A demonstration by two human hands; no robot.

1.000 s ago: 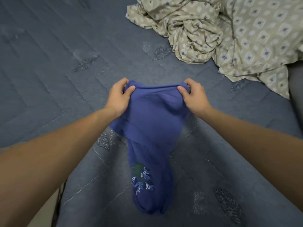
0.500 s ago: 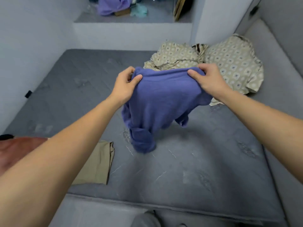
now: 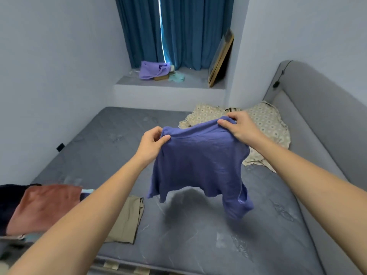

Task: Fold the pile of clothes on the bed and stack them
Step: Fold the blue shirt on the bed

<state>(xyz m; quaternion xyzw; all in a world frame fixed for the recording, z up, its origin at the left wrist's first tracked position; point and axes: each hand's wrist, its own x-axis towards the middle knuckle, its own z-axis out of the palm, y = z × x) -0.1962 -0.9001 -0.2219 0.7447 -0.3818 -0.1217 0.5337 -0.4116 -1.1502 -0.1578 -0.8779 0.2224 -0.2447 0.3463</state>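
A blue-purple garment [image 3: 198,161] hangs in the air above the grey mattress [image 3: 198,235]. My left hand [image 3: 152,142] pinches its top left corner and my right hand [image 3: 237,126] pinches its top right corner. Its lower part dangles free, and one sleeve swings out at the lower right. At the left edge of the bed lie a folded khaki piece [image 3: 127,219], a reddish-brown piece [image 3: 45,207] and a dark garment [image 3: 10,197]. A crumpled beige patterned cloth [image 3: 266,124] lies at the head of the bed, partly hidden by the garment and my right hand.
A grey padded headboard [image 3: 317,120] runs along the right. White walls close in the left and back. A window ledge [image 3: 190,79] under blue curtains [image 3: 174,30] holds a lilac cloth [image 3: 153,69] and a leaning picture frame [image 3: 221,58].
Both hands have lifted the garment off the mattress and it now hangs clear, its lower part swinging out. The view has tilted up from the bed to the room.
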